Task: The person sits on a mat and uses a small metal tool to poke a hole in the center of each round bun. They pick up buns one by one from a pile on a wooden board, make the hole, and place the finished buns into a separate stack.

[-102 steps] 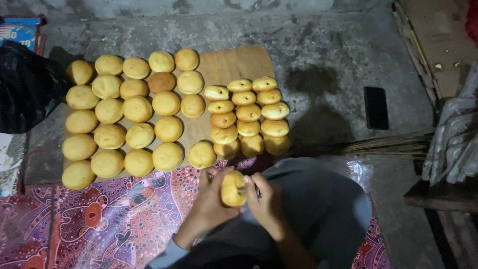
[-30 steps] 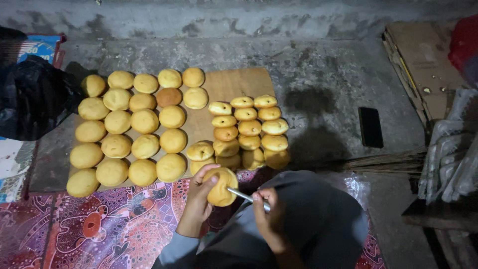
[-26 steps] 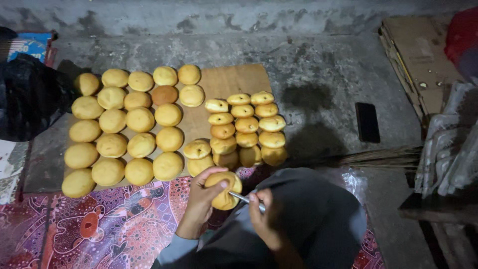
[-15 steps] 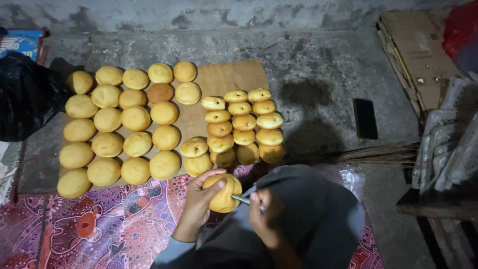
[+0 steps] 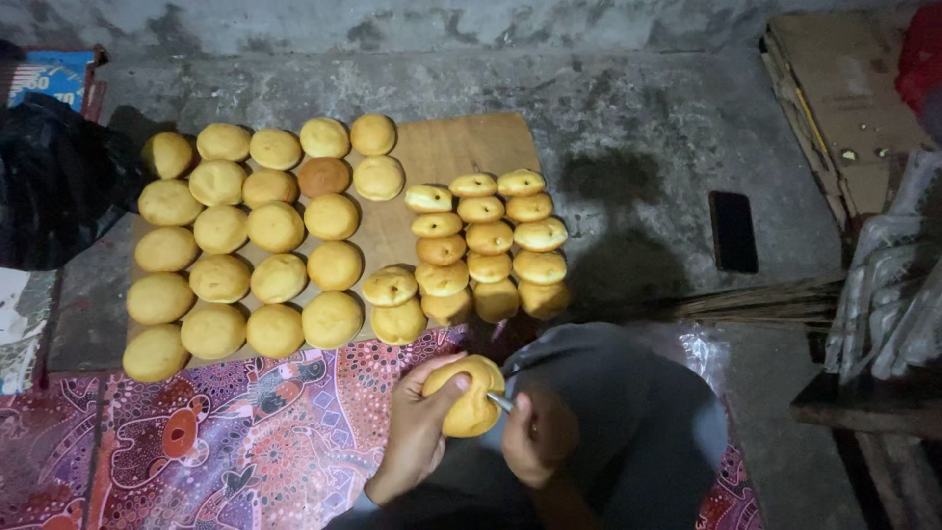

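Low over your lap, your left hand point(image 5: 417, 432) cradles a round golden-yellow bun point(image 5: 465, 395), its fingers wrapped around the left side and the thumb pressed across the top, so the bun sits tilted with its right edge turned toward your other hand. Your right hand point(image 5: 535, 442) has its fingers closed around a thin metal blade point(image 5: 499, 401), whose tip meets the bun's side; that grip suits steadying the tool against a soft crust, though you cannot tell how far the blade goes in. Ahead of you, a flat brown wooden board point(image 5: 461, 147) lies on the grey concrete floor point(image 5: 648, 108) and carries two groups: larger smooth round buns point(image 5: 277, 226) in rows on the left, and smaller stacked buns point(image 5: 491, 238) in a tight block on the right, kept apart as if sorted. A patterned red and purple cloth point(image 5: 245, 442) spreads just below the board, under your left arm. Well to the right, a dark flat phone point(image 5: 733, 232) lies on the floor, near a bundle of thin broom sticks point(image 5: 765, 299).
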